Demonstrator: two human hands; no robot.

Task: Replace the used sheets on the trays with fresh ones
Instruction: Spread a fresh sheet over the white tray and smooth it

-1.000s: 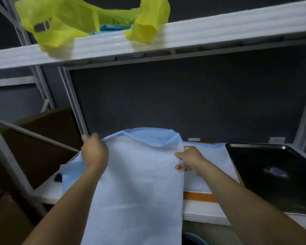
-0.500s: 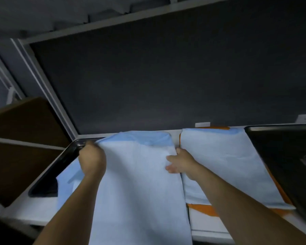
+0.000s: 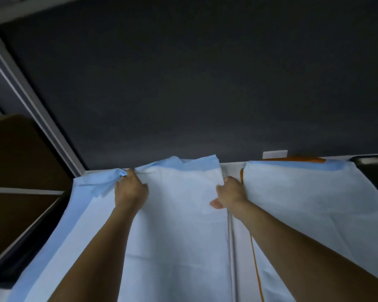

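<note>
View: head camera, looking forward and down along both forearms.
Left hand (image 3: 130, 188): fingers curled and clamped on the far left corner of the blue-bordered sheet (image 3: 179, 225), bunching its blue border.
Right hand (image 3: 229, 192): fingers folded over the same sheet's right edge with the thumb lying on top, so it is also clamped on the sheet.
Hands, relation: well apart, one at each far corner. This is probably so the pull between them keeps the sheet taut and square.
Blue-bordered sheet: spread between and below the hands, white face up. The blue border is turned over just beyond the knuckles, and the near end runs out of frame.
Dark tray (image 3: 28, 249): only its rim shows, left of the left forearm. The sheet hides the rest, so the fit cannot be judged.
Second sheet (image 3: 310, 205): just right of the right hand, lying flat on the orange tray (image 3: 292, 159). Judged already relined.
Black tray (image 3: 373, 164): far right of the right hand, bare, and judged to be awaiting a sheet.
Shelf (image 3: 229, 168): a white strip showing between the two sheets.
Step in hand: judged to be seating the far edge. The crumpled left corner needs smoothing.
</note>
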